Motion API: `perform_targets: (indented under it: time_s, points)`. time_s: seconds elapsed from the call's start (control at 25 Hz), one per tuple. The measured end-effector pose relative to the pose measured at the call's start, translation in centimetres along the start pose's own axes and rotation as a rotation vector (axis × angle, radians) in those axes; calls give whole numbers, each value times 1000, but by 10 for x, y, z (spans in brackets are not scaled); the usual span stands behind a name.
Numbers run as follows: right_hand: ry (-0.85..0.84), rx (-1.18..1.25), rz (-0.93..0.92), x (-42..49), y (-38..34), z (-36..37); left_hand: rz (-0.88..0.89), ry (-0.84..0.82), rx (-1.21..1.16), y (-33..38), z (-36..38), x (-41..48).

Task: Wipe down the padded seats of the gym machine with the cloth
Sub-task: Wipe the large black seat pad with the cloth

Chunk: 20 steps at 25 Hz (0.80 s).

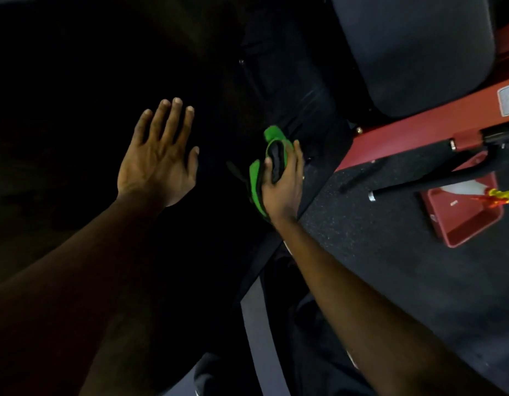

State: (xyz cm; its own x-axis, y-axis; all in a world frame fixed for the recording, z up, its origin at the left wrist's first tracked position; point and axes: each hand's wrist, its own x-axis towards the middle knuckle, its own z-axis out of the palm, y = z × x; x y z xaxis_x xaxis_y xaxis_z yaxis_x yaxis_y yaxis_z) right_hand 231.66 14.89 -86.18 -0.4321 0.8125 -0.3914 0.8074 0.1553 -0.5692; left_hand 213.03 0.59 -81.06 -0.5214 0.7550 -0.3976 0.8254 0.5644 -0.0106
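A large black padded seat (76, 81) fills the dark left half of the head view. My left hand (159, 155) lies flat on it with straight, spread fingers. My right hand (284, 184) grips a green and black cloth (272, 155) at the pad's right edge, thumb over the bunched cloth. A second dark grey pad (413, 47) sits at the upper right on the red machine frame (413, 127).
A red plastic tray (462, 221) stands on the black speckled floor (390, 267) at right, holding a white spray bottle with a yellow and red trigger (496, 197). A black lever with a metal end (419, 181) juts from the frame above the tray.
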Motion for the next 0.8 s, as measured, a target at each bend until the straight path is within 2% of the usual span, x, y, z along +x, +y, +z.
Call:
perform_targets:
  time_s: [0.2,0.28,0.4,0.48,0.8]
  points:
    - [50,2,127,59,-2,0,-8,8,25,1,3,1]
    - [33,16,125,20,-5,-2,-5,2,19,0,1,-1]
    - [-158,47,-94,-91,-6,-16,-7,11,17,2,-3,-1]
    - [-236,97,-134,-119,9,-22,-2,25,14,2,-3,0]
    - [111,60,161,0,34,-19,26,67,36,-3,6,1]
